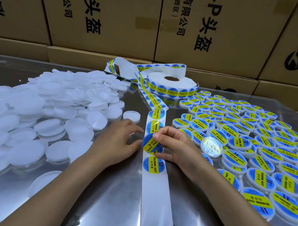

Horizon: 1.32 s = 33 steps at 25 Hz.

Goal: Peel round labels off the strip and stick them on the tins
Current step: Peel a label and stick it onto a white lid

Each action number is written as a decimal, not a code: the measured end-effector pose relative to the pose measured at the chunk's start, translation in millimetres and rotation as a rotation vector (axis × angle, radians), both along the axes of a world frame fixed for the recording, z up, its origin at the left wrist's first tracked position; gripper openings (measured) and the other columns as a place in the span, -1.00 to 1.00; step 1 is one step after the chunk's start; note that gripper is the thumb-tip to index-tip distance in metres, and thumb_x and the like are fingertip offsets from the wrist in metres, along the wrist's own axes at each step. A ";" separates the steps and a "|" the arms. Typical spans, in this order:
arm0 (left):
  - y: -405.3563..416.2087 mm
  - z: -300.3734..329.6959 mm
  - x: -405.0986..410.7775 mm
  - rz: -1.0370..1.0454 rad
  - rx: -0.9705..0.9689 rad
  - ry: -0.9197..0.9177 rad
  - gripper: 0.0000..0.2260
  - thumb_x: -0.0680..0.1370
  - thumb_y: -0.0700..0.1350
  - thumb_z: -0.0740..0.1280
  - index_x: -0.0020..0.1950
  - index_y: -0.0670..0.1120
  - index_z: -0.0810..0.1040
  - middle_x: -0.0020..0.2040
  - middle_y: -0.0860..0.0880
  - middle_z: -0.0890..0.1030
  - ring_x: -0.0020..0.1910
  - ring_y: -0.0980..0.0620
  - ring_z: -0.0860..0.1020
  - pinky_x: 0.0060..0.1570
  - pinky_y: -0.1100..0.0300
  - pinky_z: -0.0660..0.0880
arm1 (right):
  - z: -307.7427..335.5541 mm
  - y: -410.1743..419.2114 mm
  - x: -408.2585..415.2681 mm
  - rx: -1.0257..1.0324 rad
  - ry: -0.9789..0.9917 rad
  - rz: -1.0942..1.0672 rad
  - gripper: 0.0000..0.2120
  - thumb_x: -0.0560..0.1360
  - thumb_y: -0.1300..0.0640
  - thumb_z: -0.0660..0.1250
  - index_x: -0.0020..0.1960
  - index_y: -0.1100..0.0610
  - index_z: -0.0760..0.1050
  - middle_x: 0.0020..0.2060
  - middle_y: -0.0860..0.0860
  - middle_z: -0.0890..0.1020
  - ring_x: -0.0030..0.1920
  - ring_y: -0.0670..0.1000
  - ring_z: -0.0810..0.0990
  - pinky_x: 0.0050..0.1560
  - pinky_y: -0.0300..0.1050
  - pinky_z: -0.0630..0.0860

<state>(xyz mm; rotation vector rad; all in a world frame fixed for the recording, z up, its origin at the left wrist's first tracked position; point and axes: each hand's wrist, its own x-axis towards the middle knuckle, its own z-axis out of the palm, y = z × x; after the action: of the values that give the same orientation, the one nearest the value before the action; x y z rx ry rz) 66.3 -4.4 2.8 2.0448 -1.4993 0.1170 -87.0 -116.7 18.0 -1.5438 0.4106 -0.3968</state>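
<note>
A white backing strip runs down the middle of the table, carrying round blue-and-yellow labels. My right hand pinches one round label, which is lifted at an angle off the strip. My left hand rests just left of the strip with fingers spread over a white tin that is mostly hidden beneath them. Plain white tins lie heaped on the left. Labelled tins cover the right side. One tin among them shows a shiny unlabelled face.
The label roll sits at the back centre, its strip looping loosely behind it. Stacked cardboard boxes wall off the far edge. The reflective metal table shows bare surface near me, on both sides of the strip.
</note>
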 end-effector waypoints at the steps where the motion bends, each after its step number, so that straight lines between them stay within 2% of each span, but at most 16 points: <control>1: 0.1 -2.9 2.9 0.067 0.023 -0.018 -0.65 0.52 0.05 0.33 0.28 0.00 0.51 0.24 0.00 0.50 0.25 -0.01 0.43 0.19 0.09 0.39 | 1.0 -0.5 -0.8 0.012 0.026 0.025 -0.84 0.44 0.05 0.42 -0.31 -0.05 0.54 -0.23 -0.09 0.62 -0.15 -0.12 0.60 -0.07 -0.13 0.59; 3: 0.9 -8.1 6.8 0.169 0.110 -0.032 -0.55 0.53 0.13 0.28 0.38 0.01 0.41 0.37 0.00 0.40 0.35 -0.04 0.33 0.27 0.10 0.34 | 5.5 -2.0 -3.9 0.049 0.085 0.100 -0.87 0.41 0.01 0.44 -0.28 -0.05 0.54 -0.21 -0.06 0.65 -0.13 -0.08 0.63 -0.14 -0.16 0.60; 5: 0.3 -11.8 9.3 0.183 0.157 -0.048 -0.55 0.53 0.18 0.25 0.36 0.01 0.42 0.37 0.01 0.41 0.36 -0.03 0.33 0.28 0.11 0.33 | 9.6 -3.8 -8.1 0.068 0.138 0.158 -0.89 0.35 -0.04 0.43 -0.20 -0.03 0.55 -0.18 -0.05 0.68 -0.11 -0.05 0.66 -0.15 -0.15 0.61; 8: 0.8 -11.4 10.3 0.185 0.124 0.006 -0.59 0.52 0.16 0.28 0.33 0.05 0.45 0.36 0.00 0.43 0.35 -0.03 0.36 0.29 0.10 0.33 | 13.5 -7.4 -14.3 0.069 0.201 0.207 -0.75 0.32 -0.07 0.45 -0.07 0.01 0.55 -0.12 -0.01 0.69 -0.05 0.01 0.67 -0.09 -0.07 0.63; 10: 2.2 -9.6 9.7 0.181 0.117 0.036 -0.61 0.52 0.15 0.30 0.31 0.08 0.47 0.33 0.00 0.44 0.32 -0.01 0.39 0.26 0.12 0.35 | 15.6 -8.4 -16.0 0.091 0.195 0.220 -0.69 0.30 -0.06 0.49 -0.03 0.04 0.54 -0.10 0.03 0.68 -0.07 0.03 0.67 -0.18 -0.09 0.63; 12: 3.5 -8.0 8.7 0.166 0.096 0.055 -0.65 0.50 0.13 0.33 0.27 0.07 0.49 0.27 0.01 0.48 0.26 0.02 0.43 0.17 0.17 0.38 | 16.4 -8.6 -14.5 0.139 0.122 0.191 -0.76 0.31 -0.02 0.49 -0.08 0.04 0.57 -0.11 0.06 0.67 -0.14 0.02 0.65 -0.23 -0.12 0.61; 14: 4.1 -5.4 7.5 0.156 0.072 0.072 -0.65 0.48 0.11 0.37 0.23 0.07 0.51 0.20 0.01 0.51 0.21 0.04 0.45 0.10 0.18 0.39 | 15.3 -9.1 -11.1 0.182 0.004 0.142 -0.87 0.33 0.04 0.46 -0.17 0.03 0.57 -0.08 0.07 0.64 -0.12 0.01 0.61 -0.13 -0.11 0.61; 16: 3.1 -3.8 6.0 0.137 0.061 0.106 -0.57 0.44 0.10 0.41 0.27 0.06 0.48 0.19 0.02 0.52 0.19 0.05 0.46 0.14 0.14 0.41 | 13.9 -8.7 -7.8 0.205 -0.106 0.096 -0.92 0.34 0.07 0.46 -0.20 0.01 0.58 -0.06 0.06 0.62 -0.03 0.02 0.57 -0.03 -0.11 0.59; 19: 2.3 -3.9 4.6 0.120 0.055 0.160 -0.46 0.39 0.12 0.45 0.33 0.06 0.45 0.19 0.04 0.53 0.18 0.05 0.47 0.16 0.11 0.43 | 13.2 -8.2 -4.8 0.223 -0.205 0.036 -0.94 0.34 0.12 0.44 -0.23 -0.02 0.59 -0.12 0.00 0.64 -0.03 -0.02 0.56 -0.06 -0.15 0.60; 23: 4.5 -1.7 3.2 0.209 0.095 0.082 -0.57 0.34 0.24 0.43 0.06 -0.02 0.59 0.00 0.00 0.58 0.04 0.02 0.51 0.00 0.10 0.47 | 11.4 -7.6 -3.7 0.271 -0.242 -0.020 -0.94 0.33 0.12 0.43 -0.22 -0.02 0.59 -0.17 -0.04 0.65 -0.13 -0.09 0.60 -0.11 -0.14 0.61; 25: 5.6 -0.3 2.4 0.213 0.068 0.116 -0.57 0.33 0.21 0.46 0.05 -0.03 0.59 -0.02 -0.01 0.58 0.01 0.01 0.52 -0.02 0.08 0.48 | 7.1 -2.0 -1.5 0.265 -0.143 0.019 -0.90 0.32 0.08 0.47 -0.19 -0.02 0.59 -0.14 -0.04 0.64 -0.10 -0.08 0.57 -0.13 -0.12 0.60; 27: 5.5 1.3 2.0 0.198 0.008 0.150 -0.54 0.32 0.14 0.49 0.14 -0.03 0.56 0.04 -0.02 0.56 0.04 0.01 0.52 -0.01 0.09 0.47 | 2.7 2.6 0.2 0.265 -0.017 0.086 -0.83 0.30 0.02 0.45 -0.12 -0.02 0.57 -0.08 -0.03 0.64 0.00 -0.04 0.57 -0.11 -0.11 0.60; 30: 4.1 4.0 1.1 0.178 -0.110 0.171 -0.44 0.34 -0.03 0.52 0.30 -0.04 0.46 0.17 -0.04 0.50 0.13 -0.01 0.48 0.06 0.14 0.43 | 2.8 3.8 0.4 0.313 0.033 0.138 -0.80 0.33 0.00 0.45 -0.06 -0.01 0.59 0.00 -0.01 0.62 0.13 0.02 0.56 -0.04 -0.06 0.60; 33: 1.9 6.3 -3.0 0.126 -0.213 0.175 -0.40 0.33 -0.09 0.53 0.34 -0.07 0.44 0.24 -0.03 0.50 0.15 0.00 0.48 0.12 0.17 0.42 | 6.3 3.6 -1.9 0.352 -0.003 0.135 -0.80 0.31 0.01 0.41 -0.08 0.00 0.59 -0.02 0.01 0.60 0.04 0.00 0.57 -0.03 -0.07 0.61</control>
<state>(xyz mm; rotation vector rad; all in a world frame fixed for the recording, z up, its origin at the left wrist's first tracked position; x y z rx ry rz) 63.3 -2.5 9.0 1.9235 -1.1988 0.1377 -89.0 -113.2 24.3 -1.2190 0.3504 -0.2083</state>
